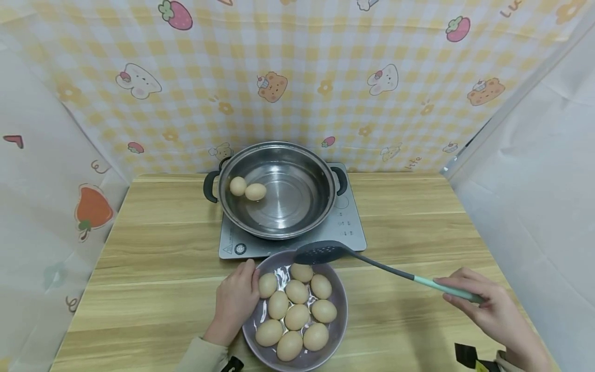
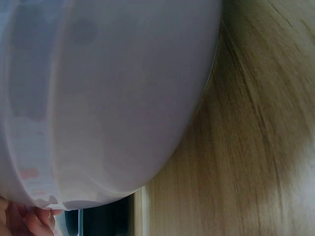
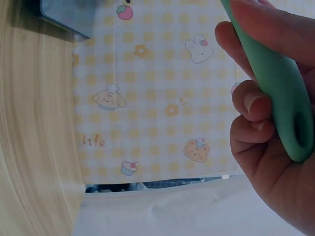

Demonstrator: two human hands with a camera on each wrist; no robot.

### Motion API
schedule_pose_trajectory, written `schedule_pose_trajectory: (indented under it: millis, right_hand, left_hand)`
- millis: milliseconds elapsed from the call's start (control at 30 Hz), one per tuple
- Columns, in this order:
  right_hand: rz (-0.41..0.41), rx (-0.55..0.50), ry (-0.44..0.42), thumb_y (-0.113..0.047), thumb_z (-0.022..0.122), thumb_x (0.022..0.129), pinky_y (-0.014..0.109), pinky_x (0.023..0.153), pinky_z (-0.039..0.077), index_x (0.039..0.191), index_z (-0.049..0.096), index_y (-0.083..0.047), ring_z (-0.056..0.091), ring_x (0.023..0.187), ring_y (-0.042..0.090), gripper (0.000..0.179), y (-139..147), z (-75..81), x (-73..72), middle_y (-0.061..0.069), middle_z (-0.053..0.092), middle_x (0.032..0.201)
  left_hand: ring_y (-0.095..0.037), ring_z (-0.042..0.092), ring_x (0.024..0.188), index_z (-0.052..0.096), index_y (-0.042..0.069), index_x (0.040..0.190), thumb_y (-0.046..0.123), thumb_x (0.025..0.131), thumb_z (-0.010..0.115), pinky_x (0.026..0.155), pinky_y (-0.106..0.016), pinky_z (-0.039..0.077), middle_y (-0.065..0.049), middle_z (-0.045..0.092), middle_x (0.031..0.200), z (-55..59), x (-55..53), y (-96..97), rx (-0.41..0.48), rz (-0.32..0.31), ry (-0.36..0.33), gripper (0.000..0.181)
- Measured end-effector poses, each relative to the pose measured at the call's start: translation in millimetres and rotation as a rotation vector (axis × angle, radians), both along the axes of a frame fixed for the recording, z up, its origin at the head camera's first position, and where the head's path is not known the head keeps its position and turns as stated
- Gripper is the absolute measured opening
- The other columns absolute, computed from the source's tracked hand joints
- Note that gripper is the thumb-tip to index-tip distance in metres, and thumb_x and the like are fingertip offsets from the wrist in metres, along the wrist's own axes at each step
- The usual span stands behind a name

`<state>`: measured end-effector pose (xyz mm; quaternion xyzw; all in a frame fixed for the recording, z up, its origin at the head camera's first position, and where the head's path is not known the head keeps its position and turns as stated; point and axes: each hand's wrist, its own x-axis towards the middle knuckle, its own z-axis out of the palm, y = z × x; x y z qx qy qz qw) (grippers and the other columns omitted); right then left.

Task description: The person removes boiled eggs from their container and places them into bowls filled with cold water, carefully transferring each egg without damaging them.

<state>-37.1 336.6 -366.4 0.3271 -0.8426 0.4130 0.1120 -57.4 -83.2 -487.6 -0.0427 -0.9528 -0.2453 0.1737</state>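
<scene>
My left hand grips the left rim of a grey-purple bowl, its fingers curled over the edge. Several light brown eggs lie inside that bowl. In the left wrist view the bowl's pale outer side fills much of the picture. With its mint green handle held in my right hand, a slotted spoon reaches left, and its dark head overlaps the bowl's far rim. The right wrist view shows fingers wrapped around the green handle. Two eggs sit at the left inside a steel pot.
Beneath the pot is a flat grey induction cooker, just behind the bowl. The pot has black side handles. A wooden table carries everything. A yellow checked cloth hangs behind, and white sheets flank both sides.
</scene>
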Motion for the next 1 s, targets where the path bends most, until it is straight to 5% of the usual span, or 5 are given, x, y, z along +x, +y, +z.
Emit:
schedule_pose_trajectory:
  millis: [367, 733, 1000]
  right_hand:
    - [-0.058, 0.023, -0.050, 0.023, 0.064, 0.065, 0.020, 0.052, 0.033, 0.106, 0.063, 0.003, 0.039, 0.059, 0.001, 0.046, -29.4, 0.8, -22.2, -0.005, 0.053, 0.075]
    - [-0.330, 0.005, 0.031, 0.014, 0.067, 0.070, 0.019, 0.050, 0.031, 0.101, 0.067, 0.000, 0.037, 0.058, 0.004, 0.034, -116.6, -2.9, -49.7, -0.002, 0.055, 0.070]
    - [-0.403, 0.111, 0.082, 0.013, 0.066, 0.072, 0.021, 0.048, 0.035, 0.102, 0.065, 0.002, 0.039, 0.057, 0.006, 0.032, -150.9, -13.5, -62.0, 0.006, 0.056, 0.075]
  left_hand:
    - [-0.022, 0.048, 0.048, 0.044, 0.011, 0.073, 0.011, 0.083, 0.058, 0.038, -0.030, 0.030, 0.000, 0.045, 0.062, 2.3, 0.5, -0.1, -0.004, 0.003, -0.025, 0.017]
    - [-0.022, 0.048, 0.048, 0.044, 0.010, 0.073, 0.010, 0.082, 0.059, 0.038, -0.031, 0.030, -0.001, 0.045, 0.062, 4.5, 1.1, 0.3, -0.009, 0.002, -0.015, 0.018]
    - [-0.022, 0.048, 0.048, 0.044, 0.010, 0.073, 0.011, 0.083, 0.059, 0.039, -0.031, 0.030, 0.000, 0.045, 0.062, 3.7, 1.3, 0.1, -0.007, 0.005, -0.026, 0.018]
